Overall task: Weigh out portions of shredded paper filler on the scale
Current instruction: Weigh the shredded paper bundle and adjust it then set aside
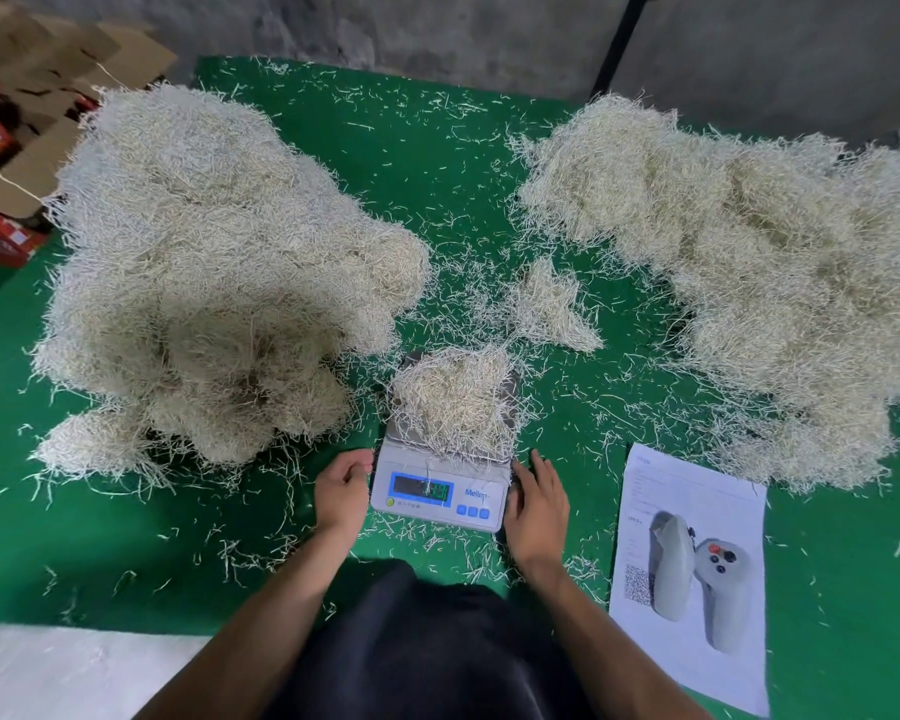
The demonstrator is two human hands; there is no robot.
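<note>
A small white digital scale [440,491] with a blue-framed display sat near the front edge of a green felt-covered counter [126,553]. A loose mound of pale cream shredded paper filler [453,400] lay heaped on the scale's platform, spilling over its edges. The left hand [341,491] rested against the scale's left side with fingers loosely curled, holding nothing. The right hand [539,504] lay beside the scale's right side, fingers relaxed and fairly straight, also holding nothing. A very large pile of the same shredded paper [204,272] covered the counter's left half, and another large pile [759,283] spread over the right. A small flat clump [552,309] lay between them, behind the scale. Stray strands were scattered everywhere. A white printed sheet showing a grey game controller [692,574] lay right of the scale. Brown cardboard boxes [37,96] stood beyond the counter's far left corner.
</note>
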